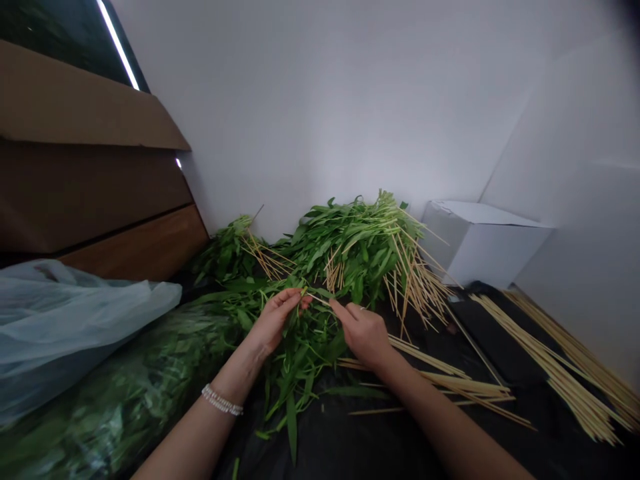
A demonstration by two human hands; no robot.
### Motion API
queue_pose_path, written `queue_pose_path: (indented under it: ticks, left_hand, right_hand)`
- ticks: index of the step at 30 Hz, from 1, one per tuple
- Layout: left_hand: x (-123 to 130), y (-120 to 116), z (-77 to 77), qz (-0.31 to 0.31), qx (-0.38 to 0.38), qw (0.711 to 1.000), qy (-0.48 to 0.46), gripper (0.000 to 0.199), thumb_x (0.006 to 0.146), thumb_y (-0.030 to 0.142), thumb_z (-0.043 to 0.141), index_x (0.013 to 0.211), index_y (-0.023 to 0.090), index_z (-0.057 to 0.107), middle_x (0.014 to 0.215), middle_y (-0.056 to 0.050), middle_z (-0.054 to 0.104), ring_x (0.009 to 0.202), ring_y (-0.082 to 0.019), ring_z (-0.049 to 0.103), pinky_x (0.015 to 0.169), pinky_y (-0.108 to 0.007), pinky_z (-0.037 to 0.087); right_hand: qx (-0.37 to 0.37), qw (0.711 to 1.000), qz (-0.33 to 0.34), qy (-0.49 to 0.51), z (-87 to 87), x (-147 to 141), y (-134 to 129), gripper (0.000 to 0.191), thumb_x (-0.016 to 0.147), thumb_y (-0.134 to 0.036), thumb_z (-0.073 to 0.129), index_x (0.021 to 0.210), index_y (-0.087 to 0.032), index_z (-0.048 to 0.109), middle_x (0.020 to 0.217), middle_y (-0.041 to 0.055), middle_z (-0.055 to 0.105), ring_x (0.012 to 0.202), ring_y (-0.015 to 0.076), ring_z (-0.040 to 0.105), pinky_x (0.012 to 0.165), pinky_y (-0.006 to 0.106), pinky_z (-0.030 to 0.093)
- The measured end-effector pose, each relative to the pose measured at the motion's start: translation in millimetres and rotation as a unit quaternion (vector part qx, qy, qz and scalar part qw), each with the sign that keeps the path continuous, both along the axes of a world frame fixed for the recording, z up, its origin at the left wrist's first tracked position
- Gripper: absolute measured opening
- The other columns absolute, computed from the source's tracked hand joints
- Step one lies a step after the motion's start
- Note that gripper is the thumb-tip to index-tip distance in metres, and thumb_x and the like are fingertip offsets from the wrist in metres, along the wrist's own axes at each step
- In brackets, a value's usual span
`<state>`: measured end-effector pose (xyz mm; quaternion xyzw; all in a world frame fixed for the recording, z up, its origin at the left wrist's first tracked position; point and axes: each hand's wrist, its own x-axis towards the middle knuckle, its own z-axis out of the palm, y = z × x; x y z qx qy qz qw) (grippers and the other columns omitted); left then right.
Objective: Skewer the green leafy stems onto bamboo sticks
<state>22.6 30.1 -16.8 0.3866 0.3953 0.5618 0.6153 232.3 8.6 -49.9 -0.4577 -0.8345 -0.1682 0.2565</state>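
Between my hands runs a thin bamboo skewer, roughly level above a loose heap of leafy green stems. My left hand pinches a green stem at the skewer's left end, with thumb and fingertips together. On the skewer's right part, my right hand is closed, its index finger stretched along the stick. Just behind lies a large pile of greens on skewers, their bare sticks fanning to the right. A smaller skewered bunch rests at the back left. The exact join of stem and skewer is too small to make out.
Loose skewers lie right of my right forearm, and thicker bundles of sticks farther right. A white box stands by the wall. At left are a clear bag of greens, a whitish plastic bag and a cardboard box.
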Motion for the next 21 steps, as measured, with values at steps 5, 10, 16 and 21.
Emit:
queue_pose_path:
  ticks: [5, 10, 16, 21]
  left_hand:
    - [2.4, -1.5, 0.0, 0.006, 0.012, 1.000, 0.024, 0.033, 0.061, 0.031, 0.085, 0.086, 0.015, 0.071, 0.083, -0.005, 0.075, 0.070, -0.012, 0.065, 0.067, -0.021, 0.049]
    - [3.8, -0.3, -3.8, 0.005, 0.024, 0.999, 0.042, 0.040, 0.062, 0.032, 0.085, 0.097, 0.016, 0.073, 0.080, -0.004, 0.076, 0.069, -0.011, 0.065, 0.070, -0.021, 0.049]
    - [2.9, 2.1, -9.9, 0.007, 0.028, 0.997, 0.066, 0.036, 0.061, 0.033, 0.085, 0.091, 0.015, 0.077, 0.081, -0.006, 0.076, 0.069, -0.012, 0.065, 0.066, -0.020, 0.050]
    - [1.0, 2.7, -9.7, 0.004, 0.004, 0.999, 0.046, 0.033, 0.062, 0.030, 0.085, 0.090, 0.014, 0.077, 0.081, -0.006, 0.076, 0.066, -0.009, 0.063, 0.062, -0.016, 0.050]
  right_hand:
    - [0.083, 0.996, 0.020, 0.022, 0.4, 0.4, 1.7, 0.040, 0.092, -0.010, 0.041, 0.125, -0.019, 0.061, 0.075, 0.0022, 0.059, 0.065, 0.0136, 0.052, 0.060, 0.026, 0.035]
    - [0.096, 0.995, 0.020, 0.024, -0.2, 2.5, 2.3, 0.038, 0.090, -0.010, 0.045, 0.123, -0.018, 0.061, 0.075, 0.0015, 0.059, 0.065, 0.0135, 0.052, 0.060, 0.027, 0.035]
    - [0.090, 0.996, 0.021, 0.020, -1.5, 0.9, 0.9, 0.037, 0.090, -0.011, 0.047, 0.123, -0.020, 0.061, 0.075, 0.0008, 0.059, 0.065, 0.0137, 0.053, 0.060, 0.028, 0.034]
    - [0.084, 0.996, 0.021, 0.026, 0.6, 0.5, -1.1, 0.036, 0.091, -0.011, 0.046, 0.122, -0.019, 0.062, 0.075, 0.0007, 0.060, 0.064, 0.0134, 0.053, 0.060, 0.028, 0.034]
